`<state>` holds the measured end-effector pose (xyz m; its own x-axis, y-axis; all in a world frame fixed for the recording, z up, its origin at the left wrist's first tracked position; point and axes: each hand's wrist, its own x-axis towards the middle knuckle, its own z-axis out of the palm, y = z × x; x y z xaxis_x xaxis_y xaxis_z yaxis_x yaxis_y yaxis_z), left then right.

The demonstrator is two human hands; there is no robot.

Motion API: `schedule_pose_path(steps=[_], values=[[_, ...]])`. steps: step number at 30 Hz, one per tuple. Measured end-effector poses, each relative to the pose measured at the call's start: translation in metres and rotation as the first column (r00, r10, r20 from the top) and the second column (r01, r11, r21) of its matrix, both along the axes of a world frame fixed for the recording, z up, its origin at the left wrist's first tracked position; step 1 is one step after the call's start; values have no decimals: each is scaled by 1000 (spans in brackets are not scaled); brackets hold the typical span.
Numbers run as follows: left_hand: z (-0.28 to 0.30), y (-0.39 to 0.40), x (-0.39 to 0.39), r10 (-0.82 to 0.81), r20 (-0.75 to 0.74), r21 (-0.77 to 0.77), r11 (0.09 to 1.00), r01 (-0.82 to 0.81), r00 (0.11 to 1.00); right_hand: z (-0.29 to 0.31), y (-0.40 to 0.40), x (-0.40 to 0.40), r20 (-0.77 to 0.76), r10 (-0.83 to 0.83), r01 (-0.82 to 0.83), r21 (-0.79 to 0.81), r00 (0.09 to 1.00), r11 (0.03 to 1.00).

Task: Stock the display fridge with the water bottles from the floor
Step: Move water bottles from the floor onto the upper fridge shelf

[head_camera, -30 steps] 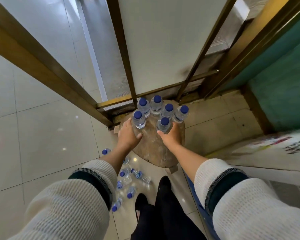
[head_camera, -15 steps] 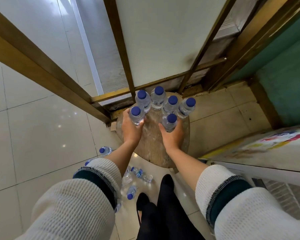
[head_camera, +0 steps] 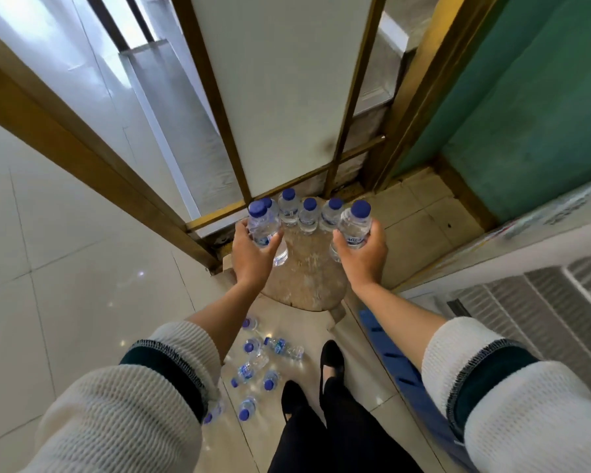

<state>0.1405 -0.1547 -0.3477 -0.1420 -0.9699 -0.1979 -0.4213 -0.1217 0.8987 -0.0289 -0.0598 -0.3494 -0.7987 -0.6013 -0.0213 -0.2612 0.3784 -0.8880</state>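
now the left hand (head_camera: 253, 254) grips a blue-capped water bottle (head_camera: 262, 224) over the left edge of the round wooden stool (head_camera: 304, 278), and the right hand (head_camera: 364, 256) grips another bottle (head_camera: 355, 223) over its right edge. four standing bottles (head_camera: 307, 213) crowd the far edge, leaving the near half bare. loose bottles (head_camera: 256, 367) litter the floor tiles (head_camera: 65, 268) beside black shoes (head_camera: 331, 358); the fridge's wire shelf (head_camera: 543, 302) lies at right.

Blue caps, clear bottles, white knit

Bottles (head_camera: 307, 213) clear with blue caps; stool (head_camera: 304, 278) mottled tan under both grips; sleeves (head_camera: 123, 414) white waffle-knit, dark-green cuffs; wall (head_camera: 533, 107) green; frame (head_camera: 82, 148) brass-gold; floor (head_camera: 65, 250) glossy white tile.
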Motion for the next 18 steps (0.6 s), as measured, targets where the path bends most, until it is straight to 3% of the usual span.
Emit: schedule_pose_path(steps=[5, 10, 18], values=[[85, 5, -24, -125, -144, -98, 989, 111, 982, 80, 19, -16, 32, -3, 7, -137, 999, 991], [167, 11, -48, -213, -199, -250, 955, 161, 957, 157, 45, -37, -17, 90, -91, -172, 996, 981], [299, 47, -88, -451, -262, -546, 798, 254, 853, 292, 101, -63, -148, 97, -142, -333, 984, 932]])
